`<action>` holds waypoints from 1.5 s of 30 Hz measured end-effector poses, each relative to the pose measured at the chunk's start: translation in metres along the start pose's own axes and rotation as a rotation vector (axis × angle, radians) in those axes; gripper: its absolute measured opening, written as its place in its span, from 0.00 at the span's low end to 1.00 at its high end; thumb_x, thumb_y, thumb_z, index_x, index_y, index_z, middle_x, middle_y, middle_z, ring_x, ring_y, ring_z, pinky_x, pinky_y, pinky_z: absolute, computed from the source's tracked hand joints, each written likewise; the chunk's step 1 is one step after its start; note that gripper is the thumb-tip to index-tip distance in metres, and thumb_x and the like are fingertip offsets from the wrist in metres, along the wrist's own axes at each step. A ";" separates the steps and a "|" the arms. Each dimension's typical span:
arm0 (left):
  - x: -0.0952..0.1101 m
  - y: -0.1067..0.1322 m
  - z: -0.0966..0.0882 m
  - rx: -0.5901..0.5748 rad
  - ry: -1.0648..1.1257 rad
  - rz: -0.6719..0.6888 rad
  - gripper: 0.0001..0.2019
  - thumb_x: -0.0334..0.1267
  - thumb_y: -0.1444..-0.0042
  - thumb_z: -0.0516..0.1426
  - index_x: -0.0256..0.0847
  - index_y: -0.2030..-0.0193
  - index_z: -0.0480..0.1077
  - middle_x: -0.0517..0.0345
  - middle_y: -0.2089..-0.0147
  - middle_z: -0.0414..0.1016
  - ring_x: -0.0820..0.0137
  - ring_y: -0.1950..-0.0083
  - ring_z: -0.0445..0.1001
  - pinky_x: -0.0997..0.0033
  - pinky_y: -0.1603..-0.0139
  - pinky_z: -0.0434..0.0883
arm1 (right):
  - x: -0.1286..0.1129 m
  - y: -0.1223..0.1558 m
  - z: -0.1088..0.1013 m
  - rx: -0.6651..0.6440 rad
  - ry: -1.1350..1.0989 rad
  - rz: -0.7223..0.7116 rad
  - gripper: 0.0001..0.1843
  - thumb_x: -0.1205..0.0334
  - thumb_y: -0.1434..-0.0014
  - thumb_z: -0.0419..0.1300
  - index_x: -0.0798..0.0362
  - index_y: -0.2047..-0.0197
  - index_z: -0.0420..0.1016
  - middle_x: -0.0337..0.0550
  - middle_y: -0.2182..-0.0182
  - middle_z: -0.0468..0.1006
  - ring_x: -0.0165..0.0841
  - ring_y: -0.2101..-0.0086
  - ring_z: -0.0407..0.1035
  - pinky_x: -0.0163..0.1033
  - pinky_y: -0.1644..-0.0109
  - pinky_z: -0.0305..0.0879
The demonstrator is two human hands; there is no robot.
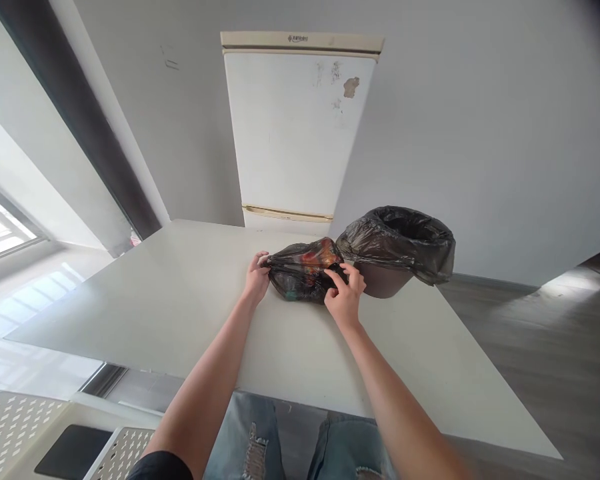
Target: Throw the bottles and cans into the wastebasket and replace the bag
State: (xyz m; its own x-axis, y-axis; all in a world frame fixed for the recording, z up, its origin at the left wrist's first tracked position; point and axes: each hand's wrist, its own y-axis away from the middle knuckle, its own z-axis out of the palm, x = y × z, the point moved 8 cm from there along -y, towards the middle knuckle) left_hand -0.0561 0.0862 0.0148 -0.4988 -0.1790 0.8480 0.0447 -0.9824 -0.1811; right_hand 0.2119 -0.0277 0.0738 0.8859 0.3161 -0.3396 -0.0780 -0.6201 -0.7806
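A filled black plastic bag (300,277) lies on the white table between my two hands. Red, orange and greenish things show dimly through its thin film; what they are I cannot make out. My left hand (257,275) is closed on the gathered left end of the bag. At the bag's right end, my right hand (346,293) rests with bent fingers against the plastic, the index finger and thumb somewhat apart. Whether those fingers pinch the film is hard to see. Just right of that hand stands a brown bin (384,280) with a black bin liner (405,243) folded over its rim.
The white table (190,300) stretches to both sides, its right edge near the bin. Behind it stands a white fridge (300,133) against a grey wall. At the lower left are white perforated baskets (20,427) and a dark flat object (75,452).
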 end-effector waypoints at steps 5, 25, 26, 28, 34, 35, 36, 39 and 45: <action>0.009 0.002 0.003 -0.043 0.102 -0.036 0.29 0.26 0.68 0.54 0.43 0.53 0.71 0.54 0.51 0.77 0.69 0.63 0.69 0.73 0.68 0.62 | -0.029 0.003 0.012 -0.248 -0.125 -0.195 0.26 0.71 0.42 0.54 0.47 0.46 0.84 0.49 0.42 0.79 0.46 0.44 0.72 0.55 0.33 0.55; -0.003 0.003 0.010 0.048 0.011 -0.117 0.19 0.41 0.49 0.69 0.40 0.50 0.81 0.51 0.48 0.81 0.60 0.48 0.77 0.67 0.49 0.74 | -0.008 0.021 0.041 -0.740 -0.077 0.064 0.43 0.64 0.42 0.64 0.51 0.25 0.57 0.46 0.58 0.80 0.40 0.61 0.74 0.40 0.60 0.66; -0.006 0.005 0.016 0.016 -0.011 -0.144 0.21 0.37 0.52 0.69 0.40 0.49 0.82 0.51 0.48 0.82 0.59 0.48 0.77 0.65 0.49 0.74 | -0.014 0.020 0.040 -0.712 -0.138 0.042 0.43 0.62 0.42 0.65 0.51 0.26 0.58 0.48 0.54 0.80 0.42 0.58 0.74 0.41 0.56 0.68; -0.010 0.008 0.021 -0.021 -0.032 -0.180 0.28 0.29 0.57 0.65 0.41 0.45 0.82 0.52 0.47 0.82 0.59 0.48 0.77 0.65 0.49 0.74 | -0.027 0.017 0.035 -0.641 -0.251 -0.031 0.43 0.61 0.44 0.68 0.53 0.27 0.61 0.54 0.47 0.76 0.47 0.49 0.71 0.47 0.47 0.70; -0.010 0.004 0.017 -0.039 -0.043 -0.185 0.42 0.26 0.70 0.53 0.40 0.42 0.81 0.56 0.49 0.83 0.62 0.50 0.77 0.67 0.53 0.74 | -0.076 0.034 0.023 -0.753 -0.514 -0.435 0.33 0.77 0.47 0.57 0.50 0.40 0.77 0.51 0.47 0.74 0.44 0.45 0.68 0.52 0.35 0.66; -0.009 0.003 0.017 -0.056 -0.027 -0.162 0.43 0.26 0.71 0.53 0.40 0.42 0.80 0.56 0.45 0.82 0.61 0.46 0.77 0.67 0.51 0.74 | -0.080 0.037 0.022 -0.783 -0.573 -0.460 0.34 0.79 0.48 0.54 0.50 0.40 0.77 0.50 0.47 0.75 0.43 0.46 0.69 0.50 0.35 0.67; -0.007 0.002 0.018 -0.067 -0.007 -0.141 0.43 0.27 0.71 0.53 0.40 0.41 0.80 0.56 0.41 0.81 0.60 0.42 0.77 0.67 0.48 0.74 | -0.080 0.037 0.021 -0.788 -0.607 -0.447 0.35 0.80 0.49 0.53 0.51 0.40 0.76 0.49 0.48 0.77 0.41 0.47 0.71 0.48 0.37 0.69; -0.008 0.000 0.015 -0.042 0.032 -0.129 0.38 0.27 0.64 0.56 0.41 0.41 0.79 0.55 0.33 0.77 0.58 0.36 0.75 0.65 0.43 0.74 | -0.060 0.026 0.019 -0.643 -0.576 -0.267 0.35 0.79 0.48 0.51 0.50 0.39 0.73 0.47 0.48 0.79 0.38 0.53 0.75 0.46 0.43 0.72; -0.003 0.002 0.008 0.049 -0.164 0.007 0.18 0.49 0.38 0.62 0.44 0.45 0.76 0.49 0.43 0.80 0.62 0.46 0.78 0.65 0.48 0.76 | -0.012 0.004 0.000 -0.214 -0.402 0.070 0.36 0.74 0.39 0.48 0.47 0.29 0.67 0.52 0.27 0.63 0.37 0.56 0.77 0.47 0.50 0.77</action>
State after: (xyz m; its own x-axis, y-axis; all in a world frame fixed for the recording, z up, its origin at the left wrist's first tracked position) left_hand -0.0482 0.0846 0.0160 -0.3503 -0.1883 0.9175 0.0923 -0.9818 -0.1662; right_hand 0.2012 -0.0339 0.0741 0.6310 0.4951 -0.5972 0.0023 -0.7711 -0.6368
